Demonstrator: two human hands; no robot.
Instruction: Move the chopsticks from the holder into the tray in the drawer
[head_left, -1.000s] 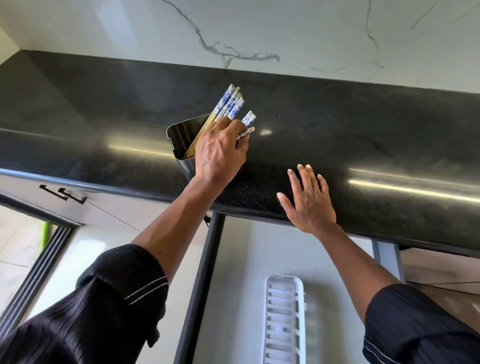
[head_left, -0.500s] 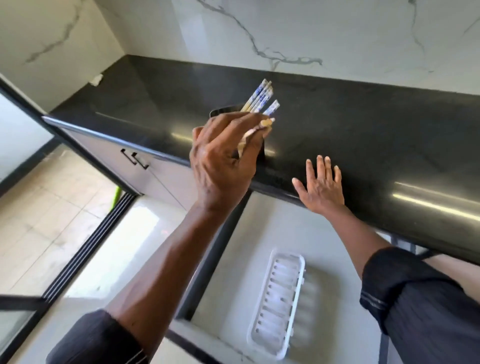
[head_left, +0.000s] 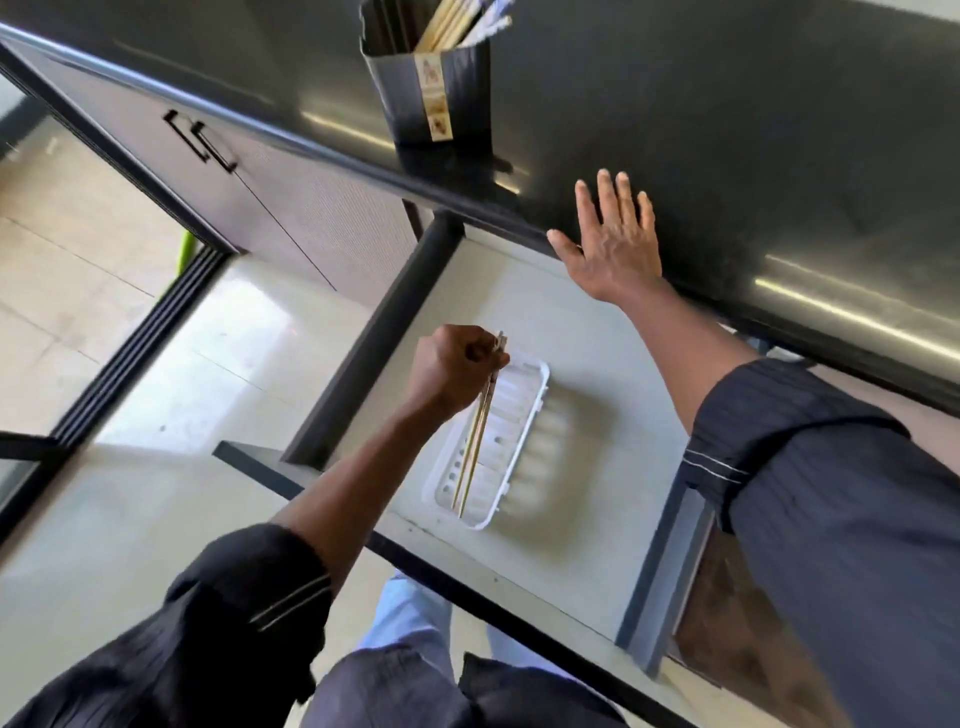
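Head view, looking down: two hands show. The left hand (head_left: 457, 366) is curled into a fist around one pair of chopsticks (head_left: 475, 441), two sticks, gripped at their upper ends. Their thin tips slant down toward the near end of one white tray (head_left: 537, 402); whether the tips touch it cannot be told. The tray lies on the pale floor of one open drawer (head_left: 587, 338), below the left hand and nearer the person than the right hand. The right hand (head_left: 610, 244) lies flat with fingers spread on the front edge of the dark worktop (head_left: 727, 130), holding nothing. Beyond the left hand and to the left of the right hand, one dark holder (head_left: 434, 98) stands on the worktop near its edge. More chopsticks (head_left: 452, 23) stick out of it, but the frame cuts off their tops and they overlap, so their number cannot be counted. The holder's label is too blurred to read. Dark sleeves cover both forearms.
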